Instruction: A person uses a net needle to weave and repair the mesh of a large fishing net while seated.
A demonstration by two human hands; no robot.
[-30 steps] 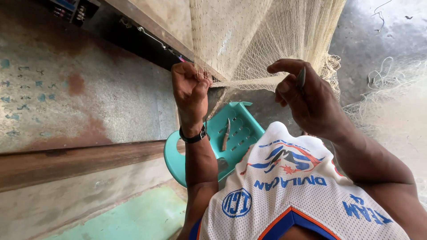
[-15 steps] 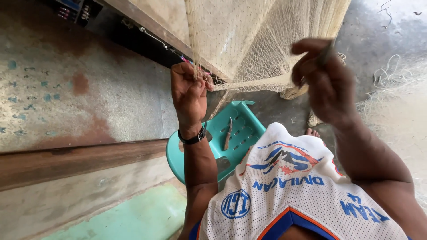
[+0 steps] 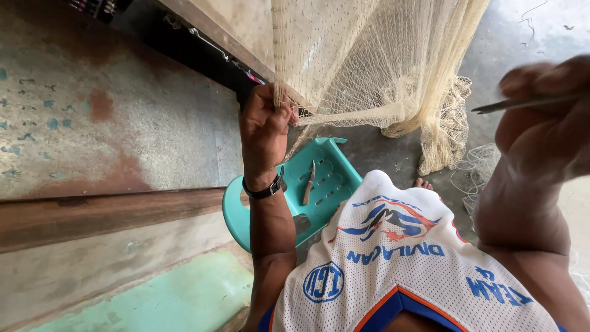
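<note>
My left hand (image 3: pixel 265 126) is raised and pinches the edge of a cream fishing net (image 3: pixel 369 67) that hangs from above. A black band sits on that wrist. My right hand (image 3: pixel 544 117), blurred and close to the camera at the right, grips a thin grey netting needle (image 3: pixel 522 103) that points left. The hands are far apart, with the net's bunched lower edge (image 3: pixel 442 132) hanging between them.
A teal plastic chair (image 3: pixel 319 190) stands below my left arm with a small knife (image 3: pixel 308 182) lying on its seat. A worn concrete wall (image 3: pixel 110 123) and a wooden beam (image 3: pixel 110 215) fill the left. Loose line (image 3: pixel 470 178) lies on the grey floor at right.
My right hand has pulled away from the left, moving right and towards the camera with the needle. My left hand has kept its grip on the net.
</note>
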